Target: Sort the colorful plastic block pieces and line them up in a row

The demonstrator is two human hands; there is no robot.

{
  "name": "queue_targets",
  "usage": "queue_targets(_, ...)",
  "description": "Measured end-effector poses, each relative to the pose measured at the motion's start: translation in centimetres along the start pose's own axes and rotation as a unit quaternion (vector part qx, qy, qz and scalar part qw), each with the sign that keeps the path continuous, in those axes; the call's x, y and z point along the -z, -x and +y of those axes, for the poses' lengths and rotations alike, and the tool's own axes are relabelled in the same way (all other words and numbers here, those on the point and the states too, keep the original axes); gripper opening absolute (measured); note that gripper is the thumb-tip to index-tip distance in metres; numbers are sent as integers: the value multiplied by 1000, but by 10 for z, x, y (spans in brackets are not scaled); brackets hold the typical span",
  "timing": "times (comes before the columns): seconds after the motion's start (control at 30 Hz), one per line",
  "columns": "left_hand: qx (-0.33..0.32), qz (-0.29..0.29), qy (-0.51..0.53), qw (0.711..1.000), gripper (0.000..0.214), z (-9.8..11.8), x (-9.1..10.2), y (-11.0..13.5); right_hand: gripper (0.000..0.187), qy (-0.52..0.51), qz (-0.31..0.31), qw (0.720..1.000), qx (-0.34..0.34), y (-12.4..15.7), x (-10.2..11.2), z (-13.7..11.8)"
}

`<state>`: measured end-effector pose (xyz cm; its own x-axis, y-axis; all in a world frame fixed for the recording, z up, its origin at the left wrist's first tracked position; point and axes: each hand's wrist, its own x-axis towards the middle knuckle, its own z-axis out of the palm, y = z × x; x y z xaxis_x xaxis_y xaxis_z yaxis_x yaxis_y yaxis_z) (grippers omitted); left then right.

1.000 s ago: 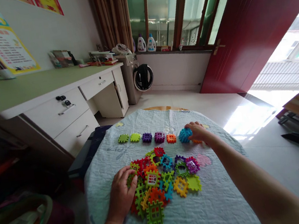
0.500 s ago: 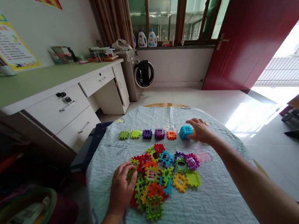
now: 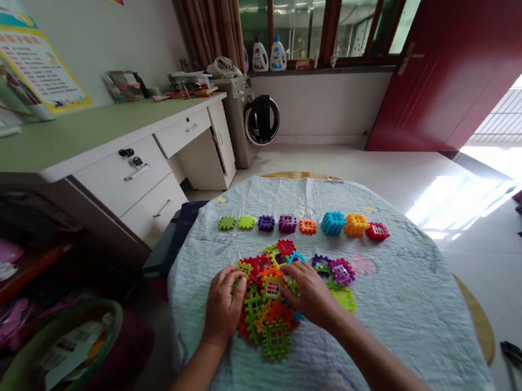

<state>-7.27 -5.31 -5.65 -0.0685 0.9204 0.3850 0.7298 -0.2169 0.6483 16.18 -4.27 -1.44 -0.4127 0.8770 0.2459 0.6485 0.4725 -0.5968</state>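
Note:
A loose pile of colourful plastic interlocking blocks lies on the cloth, with a green window-frame block point(image 3: 276, 340) at its near end. At the pile's left edge is my left hand point(image 3: 222, 307), its curved fingers and thumb around a green block point(image 3: 238, 283) that they partly hide. Over the pile's right side reaches my right hand point(image 3: 312, 295), fingers bent and apart, close to a yellow-green window block point(image 3: 273, 288). A purple block point(image 3: 342, 272) sits right of that hand. Behind the pile runs a row of blocks, including a blue stack point(image 3: 333, 223), an orange-yellow stack point(image 3: 356, 225) and a red block point(image 3: 377, 231).
The round table wears a pale blue cloth point(image 3: 397, 332). To the left are a desk with drawers point(image 3: 122, 176) and a basket point(image 3: 107, 314). A washing machine point(image 3: 237, 121) with its door ajar stands beyond, and a red door point(image 3: 453, 45) is at the right.
My right hand has left the blue stack in the row and come back to the pile. Orange-yellow and red blocks at the row's right end now show. My left hand stays by the pile.

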Motion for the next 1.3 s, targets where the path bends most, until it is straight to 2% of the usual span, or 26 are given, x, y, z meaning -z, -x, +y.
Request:
queue_targets(0.13, 2, 6, 7, 1000, 34, 0, 0, 1, 22, 8, 8, 1000, -12, -7, -16, -10)
queue_targets(0.23, 3, 6, 11, 1000, 33, 1, 0, 1, 17, -30, 30, 998, -36, -5, -15, -7)
queue_targets(0.33, 1, 10, 13, 1000, 33, 1, -1, 0, 12, -113, 43, 988, -96, 4, -8, 6)
queue_targets(0.43, -5, 12, 13, 1000, 33, 1, -1, -1, 7, -191, 63, 964, -171, 18, 1, 25)
queue_targets(0.53, -6, 13, 13, 1000, 34, -1, -2, -2, 9, -152, 98, 961, -209, 31, 6, 41)
queue_targets(0.67, -5, 15, 18, 1000, 35, -1, -2, -2, 14, -14, 145, 973, -178, 41, 7, 41)
queue_targets(0.8, -4, 19, 23, 1000, 35, -1, -2, -2, 30, 73, 145, 973, -162, 39, -1, 27)
queue_targets(0.87, 0, 21, 23, 1000, 35, -1, -2, -2, 31, 105, 148, 970, -161, 36, -4, 20)
queue_targets(0.97, 3, 20, 24, 999, 36, -2, -3, -2, 28, 125, 145, 970, -151, 34, -7, 15)
queue_targets(1.2, 3, 12, 33, 999, 35, -1, -3, -2, 37, 139, 113, 976, -124, 39, -9, 13)
queue_targets(1.3, 13, 29, 57, 998, 33, -1, -4, -1, 38, 126, 130, 977, -116, 40, -12, 15)
